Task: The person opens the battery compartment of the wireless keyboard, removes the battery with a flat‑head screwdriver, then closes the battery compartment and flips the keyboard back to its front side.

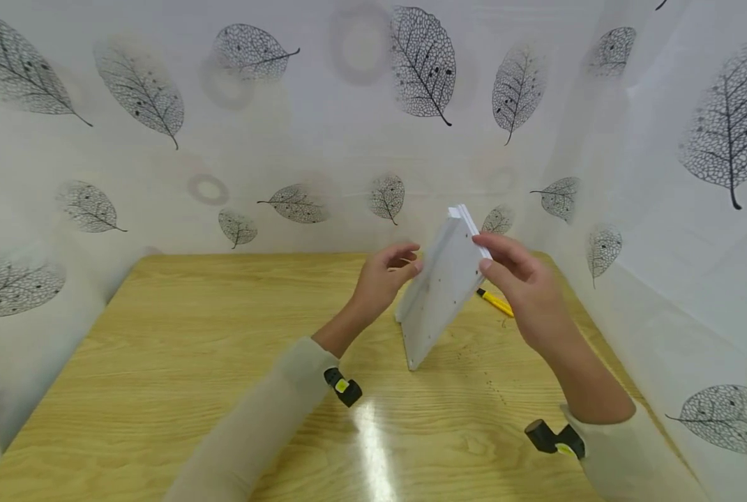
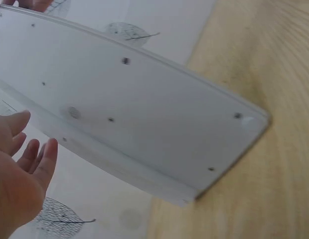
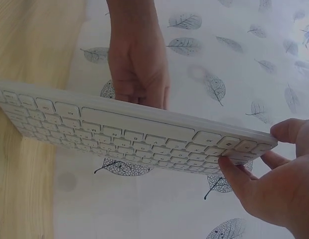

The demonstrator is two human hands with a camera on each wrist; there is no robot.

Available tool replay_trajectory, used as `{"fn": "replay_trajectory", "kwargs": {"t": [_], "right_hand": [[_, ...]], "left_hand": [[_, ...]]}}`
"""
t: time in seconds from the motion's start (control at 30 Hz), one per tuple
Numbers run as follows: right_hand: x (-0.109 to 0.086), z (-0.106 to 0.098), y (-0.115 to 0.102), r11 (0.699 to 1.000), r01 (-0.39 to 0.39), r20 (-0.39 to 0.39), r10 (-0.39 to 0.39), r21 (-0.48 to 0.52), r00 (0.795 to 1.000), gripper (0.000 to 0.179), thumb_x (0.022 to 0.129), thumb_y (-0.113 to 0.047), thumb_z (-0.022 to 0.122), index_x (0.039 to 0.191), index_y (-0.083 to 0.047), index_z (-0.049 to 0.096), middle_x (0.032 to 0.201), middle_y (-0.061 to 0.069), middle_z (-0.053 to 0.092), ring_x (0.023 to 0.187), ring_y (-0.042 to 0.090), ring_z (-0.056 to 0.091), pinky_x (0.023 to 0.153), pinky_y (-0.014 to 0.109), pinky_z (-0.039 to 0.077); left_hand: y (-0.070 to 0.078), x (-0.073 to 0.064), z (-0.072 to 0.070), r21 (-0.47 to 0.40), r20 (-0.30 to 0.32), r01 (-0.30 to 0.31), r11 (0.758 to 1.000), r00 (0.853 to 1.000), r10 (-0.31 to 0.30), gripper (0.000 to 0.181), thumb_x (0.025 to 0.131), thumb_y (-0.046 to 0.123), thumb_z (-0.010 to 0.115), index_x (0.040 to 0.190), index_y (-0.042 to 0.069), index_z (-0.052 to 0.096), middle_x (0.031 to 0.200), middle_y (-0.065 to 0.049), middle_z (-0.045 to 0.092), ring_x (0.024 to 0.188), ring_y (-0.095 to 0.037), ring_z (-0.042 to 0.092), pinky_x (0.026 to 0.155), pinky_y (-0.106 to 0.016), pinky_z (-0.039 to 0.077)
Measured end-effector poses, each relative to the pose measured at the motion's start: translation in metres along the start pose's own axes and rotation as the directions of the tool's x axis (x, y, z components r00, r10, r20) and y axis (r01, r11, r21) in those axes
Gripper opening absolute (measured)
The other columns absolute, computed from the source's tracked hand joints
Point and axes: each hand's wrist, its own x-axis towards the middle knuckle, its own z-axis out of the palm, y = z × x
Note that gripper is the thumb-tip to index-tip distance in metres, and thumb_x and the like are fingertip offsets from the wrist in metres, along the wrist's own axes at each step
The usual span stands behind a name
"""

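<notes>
A white keyboard is tilted up on edge above the table, its low end at or near the wood. Its underside with several small screws faces the left wrist view, and its keys show in the right wrist view. My right hand pinches the raised end between thumb and fingers. On the underside, my left hand hovers beside the raised ridge, fingers loosely bent. A small gap seems to lie between them; whether a fingertip touches cannot be told.
A yellow utility knife lies on the wooden table behind the keyboard, near my right hand. Small dark crumbs are scattered on the wood. A white leaf-patterned curtain encloses the table's back and sides.
</notes>
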Motion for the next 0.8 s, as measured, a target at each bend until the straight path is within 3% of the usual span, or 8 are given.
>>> {"fn": "replay_trajectory", "kwargs": {"t": [0.13,0.27,0.43,0.57,0.7,0.8], "right_hand": [[-0.002,-0.009,0.003,1.000,0.003,-0.011,-0.003,-0.005,1.000,0.040,0.103,-0.016,0.056,0.141,-0.002,0.055,0.146,0.005,0.051,0.122,0.010,0.056,0.099,0.013,0.046],[-0.004,-0.017,0.005,1.000,-0.007,-0.022,0.007,0.026,1.000,0.038,0.104,-0.015,0.056,0.141,-0.004,0.056,0.139,0.002,0.056,0.117,0.011,0.058,0.097,0.014,0.048],[-0.005,-0.027,0.011,0.998,0.020,-0.029,-0.018,0.066,0.999,0.038,0.104,-0.011,0.053,0.140,-0.001,0.056,0.133,0.003,0.059,0.113,0.011,0.061,0.094,0.017,0.052],[-0.006,-0.033,0.015,0.993,0.030,-0.037,-0.025,0.117,0.999,0.037,0.104,-0.009,0.052,0.140,0.002,0.055,0.131,0.003,0.061,0.111,0.010,0.063,0.092,0.018,0.053],[-0.008,-0.042,0.020,0.988,0.025,-0.043,-0.019,0.155,0.999,0.035,0.104,-0.007,0.051,0.138,0.002,0.057,0.129,0.002,0.061,0.108,0.009,0.064,0.091,0.018,0.054],[-0.010,-0.048,0.021,0.992,0.006,-0.043,-0.001,0.126,0.999,0.035,0.104,-0.007,0.051,0.138,0.000,0.058,0.131,0.002,0.060,0.109,0.008,0.064,0.089,0.017,0.054]], "left_hand": [[-0.018,-0.006,0.005,-0.002,0.104,0.058,0.998,0.993,-0.057,0.061,0.094,0.024,0.073,0.148,0.012,0.050,0.146,-0.011,0.052,0.131,-0.030,0.054,0.106,-0.044,0.049],[-0.032,-0.013,0.008,0.006,0.221,0.101,0.995,0.970,-0.100,0.079,0.092,0.031,0.076,0.157,0.016,0.035,0.161,-0.009,0.034,0.145,-0.034,0.039,0.114,-0.050,0.040],[-0.047,-0.015,0.014,-0.015,0.328,0.111,0.994,0.939,-0.100,0.085,0.089,0.028,0.079,0.158,0.017,0.031,0.156,-0.006,0.041,0.141,-0.029,0.044,0.111,-0.048,0.043],[-0.055,-0.018,0.021,0.035,0.334,0.110,0.993,0.936,-0.115,0.097,0.084,0.030,0.084,0.160,0.017,0.025,0.154,-0.006,0.042,0.137,-0.025,0.048,0.109,-0.047,0.045],[-0.058,-0.023,0.029,0.148,0.316,0.069,0.987,0.942,-0.114,0.113,0.078,0.035,0.088,0.162,0.016,0.016,0.159,-0.010,0.031,0.138,-0.027,0.042,0.108,-0.049,0.045],[-0.057,-0.026,0.035,0.224,0.298,0.063,0.972,0.946,-0.130,0.118,0.076,0.039,0.089,0.163,0.021,0.011,0.163,-0.012,0.021,0.138,-0.029,0.038,0.105,-0.050,0.047]]}}
